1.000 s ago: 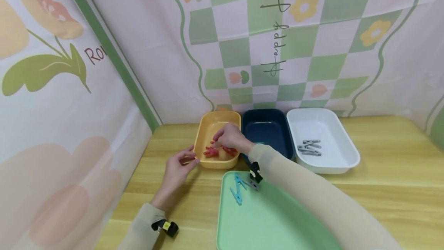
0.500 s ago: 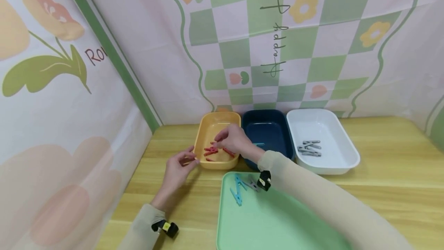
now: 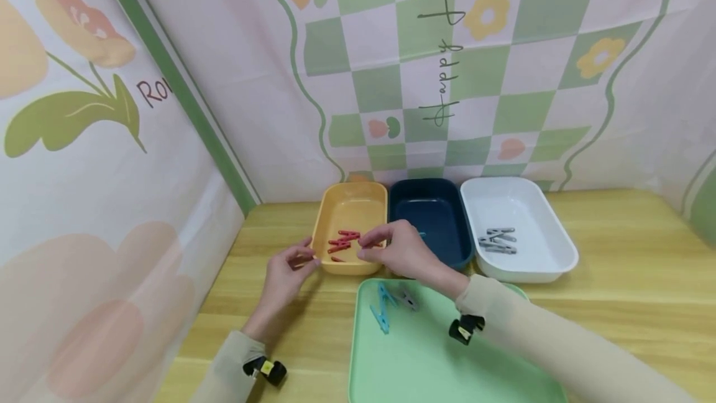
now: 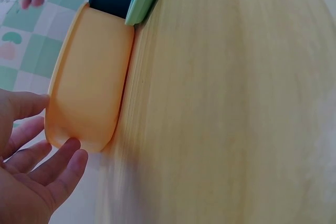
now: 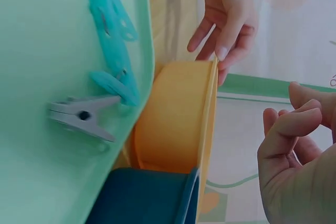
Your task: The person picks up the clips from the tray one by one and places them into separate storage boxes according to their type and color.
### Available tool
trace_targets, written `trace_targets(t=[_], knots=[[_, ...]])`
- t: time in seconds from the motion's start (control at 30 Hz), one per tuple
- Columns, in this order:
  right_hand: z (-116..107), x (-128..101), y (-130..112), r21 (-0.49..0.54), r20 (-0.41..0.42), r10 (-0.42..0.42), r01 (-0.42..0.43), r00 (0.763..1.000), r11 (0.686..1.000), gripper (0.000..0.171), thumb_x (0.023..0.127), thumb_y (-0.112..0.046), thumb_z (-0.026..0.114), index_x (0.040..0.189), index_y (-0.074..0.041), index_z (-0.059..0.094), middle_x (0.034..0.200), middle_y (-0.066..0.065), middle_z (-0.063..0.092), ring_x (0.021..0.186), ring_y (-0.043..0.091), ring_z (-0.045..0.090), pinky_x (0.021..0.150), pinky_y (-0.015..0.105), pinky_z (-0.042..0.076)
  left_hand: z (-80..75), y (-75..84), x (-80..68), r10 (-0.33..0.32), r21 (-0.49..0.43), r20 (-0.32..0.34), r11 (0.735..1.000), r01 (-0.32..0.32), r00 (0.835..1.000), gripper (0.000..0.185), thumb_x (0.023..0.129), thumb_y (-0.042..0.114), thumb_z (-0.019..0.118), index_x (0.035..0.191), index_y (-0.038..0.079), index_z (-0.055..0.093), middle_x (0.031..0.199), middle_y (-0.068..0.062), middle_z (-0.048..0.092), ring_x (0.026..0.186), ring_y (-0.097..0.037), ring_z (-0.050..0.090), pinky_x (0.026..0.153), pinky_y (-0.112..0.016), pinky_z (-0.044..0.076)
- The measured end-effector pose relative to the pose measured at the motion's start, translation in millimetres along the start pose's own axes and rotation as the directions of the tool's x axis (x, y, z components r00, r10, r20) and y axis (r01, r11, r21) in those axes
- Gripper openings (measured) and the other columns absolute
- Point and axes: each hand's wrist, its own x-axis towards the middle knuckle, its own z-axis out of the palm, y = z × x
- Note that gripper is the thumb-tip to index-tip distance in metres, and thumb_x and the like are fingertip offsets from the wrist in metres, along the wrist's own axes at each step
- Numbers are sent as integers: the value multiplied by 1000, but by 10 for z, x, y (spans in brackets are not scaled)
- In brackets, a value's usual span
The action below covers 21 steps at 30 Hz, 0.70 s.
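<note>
Touching smooth yellow plastic tub (image 3: 351,211) rim, left hand (image 3: 286,271) fingers loose, right hand (image 3: 404,254) loosely curled, empty

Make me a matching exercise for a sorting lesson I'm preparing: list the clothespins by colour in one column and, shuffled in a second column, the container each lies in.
Column one:
1. red clothespins
2. grey clothespins
3. light blue clothespins

Column two:
a. green tray
b. yellow bin
c. white bin

Pairs: 1-b, 2-c, 3-a. One lone grey clothespin also lies on the green tray, beside the light blue ones.
</note>
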Motion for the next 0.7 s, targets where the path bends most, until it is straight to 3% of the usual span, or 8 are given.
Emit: trace_targets(t=[0.2,0.3,0.4,0.5,0.63,0.7], knots=[[-79,-283,105,51,13,-7,7,1000,999,13,90,-17,86,102,-13,82,99,-3,77,96,23,67,72,32,59,-17,-237,50,-1,-18,6,1000,2,1000,20,87,-10,80,105,-14,70,139,-25,64,110,-46,70,93,-38,62],[-130,-416,163,45,21,-14,13,1000,999,17,90,-18,86,105,-12,82,98,-4,77,96,21,66,70,29,57,-21,-193,21,-8,-19,5,1000,8,1000,21,87,-9,80,105,-14,70,139,-26,64,110,-46,70,93,-39,62],[-186,-541,198,38,21,4,-5,1000,999,19,90,-19,86,107,-14,81,99,-4,77,98,19,65,68,27,54,-16,-52,-27,-17,-15,7,1000,17,1000,20,87,-12,78,104,-16,69,139,-29,63,111,-50,69,95,-44,61],[-238,-659,230,74,16,41,-42,999,996,22,88,-20,87,109,-13,81,101,-2,78,77,17,64,57,27,51,-12,-4,-45,-16,-11,11,1000,16,1000,18,87,-13,78,102,-15,70,138,-30,62,110,-52,68,94,-46,62],[-293,-770,289,97,7,91,-91,996,991,26,87,-20,89,110,-11,81,101,0,78,50,15,47,43,25,42,-12,6,-32,-2,-4,14,1000,3,1000,18,87,-12,78,103,-15,70,138,-30,62,109,-49,69,93,-44,62],[-312,-806,331,78,3,101,-101,995,992,28,86,-20,89,111,-10,80,101,0,78,55,15,50,46,25,43,-12,25,-26,5,2,14,1000,-5,1000,19,87,-11,78,104,-15,70,138,-30,62,109,-48,70,93,-46,62]])
